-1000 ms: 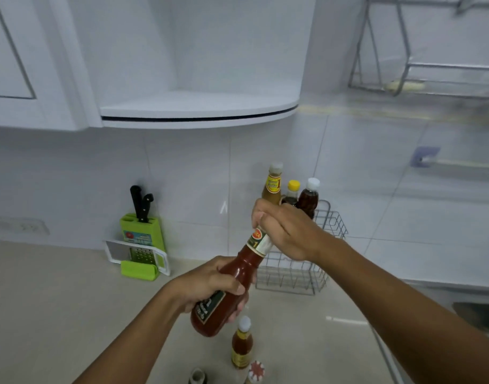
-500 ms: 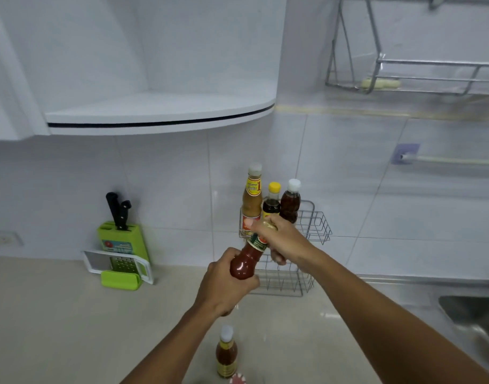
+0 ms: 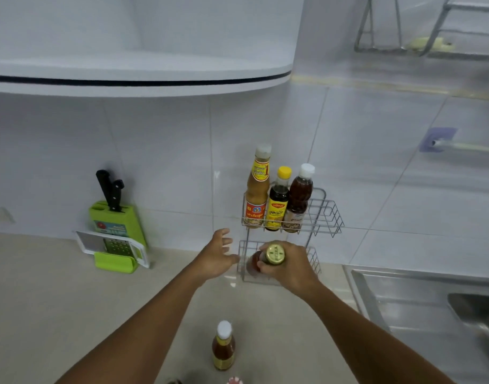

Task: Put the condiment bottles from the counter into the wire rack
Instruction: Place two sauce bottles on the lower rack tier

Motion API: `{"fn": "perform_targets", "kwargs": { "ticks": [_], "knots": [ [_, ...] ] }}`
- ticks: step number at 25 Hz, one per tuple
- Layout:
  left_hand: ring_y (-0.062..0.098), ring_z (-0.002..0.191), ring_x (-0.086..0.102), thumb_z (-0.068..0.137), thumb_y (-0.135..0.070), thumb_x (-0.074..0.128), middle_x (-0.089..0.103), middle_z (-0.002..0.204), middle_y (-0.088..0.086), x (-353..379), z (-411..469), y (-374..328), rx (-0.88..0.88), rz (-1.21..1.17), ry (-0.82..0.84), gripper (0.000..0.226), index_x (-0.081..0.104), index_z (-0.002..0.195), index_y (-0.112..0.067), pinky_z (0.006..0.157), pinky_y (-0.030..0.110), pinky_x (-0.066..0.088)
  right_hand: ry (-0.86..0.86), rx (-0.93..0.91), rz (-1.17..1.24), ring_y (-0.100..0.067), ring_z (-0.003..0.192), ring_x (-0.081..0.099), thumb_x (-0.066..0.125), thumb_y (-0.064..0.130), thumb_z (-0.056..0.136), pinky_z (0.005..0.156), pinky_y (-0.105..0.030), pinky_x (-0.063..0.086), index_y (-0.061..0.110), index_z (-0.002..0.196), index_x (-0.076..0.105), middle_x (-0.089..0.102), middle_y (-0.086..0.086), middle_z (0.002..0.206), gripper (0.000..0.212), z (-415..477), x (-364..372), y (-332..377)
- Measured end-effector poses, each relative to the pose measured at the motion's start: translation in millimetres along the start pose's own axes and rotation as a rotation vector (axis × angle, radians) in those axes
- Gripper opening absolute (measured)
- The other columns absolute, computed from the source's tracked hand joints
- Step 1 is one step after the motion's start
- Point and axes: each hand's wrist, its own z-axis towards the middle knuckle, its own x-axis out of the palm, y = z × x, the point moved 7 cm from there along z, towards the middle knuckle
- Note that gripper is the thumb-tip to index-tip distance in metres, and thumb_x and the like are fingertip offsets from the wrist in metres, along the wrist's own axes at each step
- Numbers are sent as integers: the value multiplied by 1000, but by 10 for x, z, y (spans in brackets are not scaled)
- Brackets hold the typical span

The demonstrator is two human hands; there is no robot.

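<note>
- While the right hand (image 3: 289,268) grips a red sauce bottle w/ gold cap (image 3: 273,256) by the neck, that bottle sits at the lower tier of the two-tier grey wire rack (image 3: 325,214); whether its base is down can't be told.
- Left hand (image 3: 217,256), just left of the rack, fingers spread, holds nothing.
- Rack's upper tier: tan sauce bottle (image 3: 257,189), dark yellow-capped bottle (image 3: 278,200), brown white-capped bottle (image 3: 298,199), side by side.
- Small amber white-capped bottle (image 3: 223,346) upright on the beige counter (image 3: 43,314), well in front of the rack.
- Green knife block (image 3: 114,223) & white grater (image 3: 113,246) well left of the rack.
- Red-white cap (image 3: 235,381) cut off at bottom edge.
</note>
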Motion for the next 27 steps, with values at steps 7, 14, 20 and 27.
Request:
{"fn": "perform_targets", "kwargs": {
  "ticks": [7,14,20,27],
  "knots": [
    [24,139,39,92,-11,42,40,153,6,84,568,140,-140,-53,-17,60,30,150,-21,116,41,31,-77,58,9,-4,87,68,89,5,72,77,-23,55,37,88,65,70,13,90,43,487,262,-361],
    [35,136,40,94,-11,41,38,150,19,400,798,967,-424,12,28,55,29,148,-6,109,40,36,-9,143,-64,0,75,60,87,17,80,57,0,44,11,110,68,68,5,91,36,867,568,-620],
    [21,101,55,93,-4,39,62,117,9,541,888,1051,-370,-69,82,30,60,113,-13,88,31,43,37,119,-12,-7,87,61,88,26,78,67,-3,44,12,122,64,65,6,105,52,1074,744,-625],
    [17,109,49,93,0,35,58,120,1,559,903,1038,-327,-30,106,48,53,137,-11,93,26,37,-51,148,111,-28,105,69,89,58,56,87,-57,62,29,125,57,70,2,116,82,1175,807,-764]
  ]
}}
